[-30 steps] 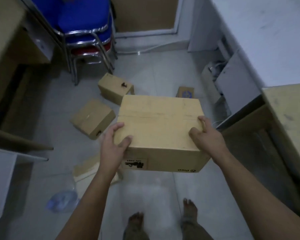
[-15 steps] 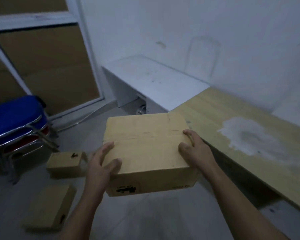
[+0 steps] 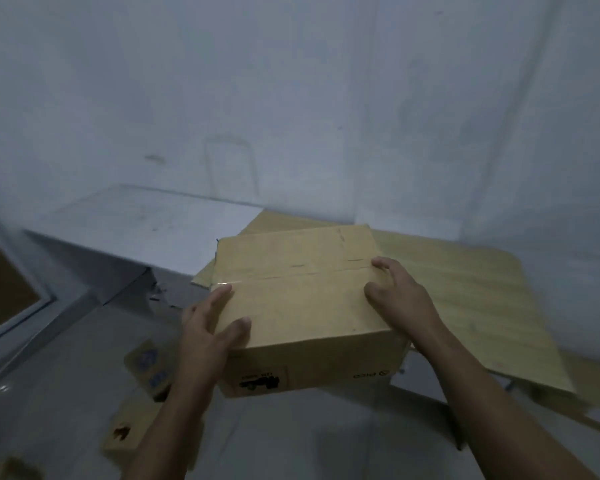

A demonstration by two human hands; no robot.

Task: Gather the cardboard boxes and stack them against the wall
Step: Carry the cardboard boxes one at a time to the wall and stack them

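Two hands hold the big cardboard box (image 3: 302,299) up in the air. The left hand (image 3: 208,334) grips its near left corner, and the right hand (image 3: 402,299) grips its right edge. The box is in front of the wooden table (image 3: 482,299), near the white wall (image 3: 291,98). A small box with blue marks (image 3: 149,368) lies on the floor (image 3: 66,393).

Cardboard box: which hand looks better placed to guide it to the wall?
Probably the right hand: it grips the cardboard box on the side above the wooden desk by the wall. The left hand holds the near corner above the floor.
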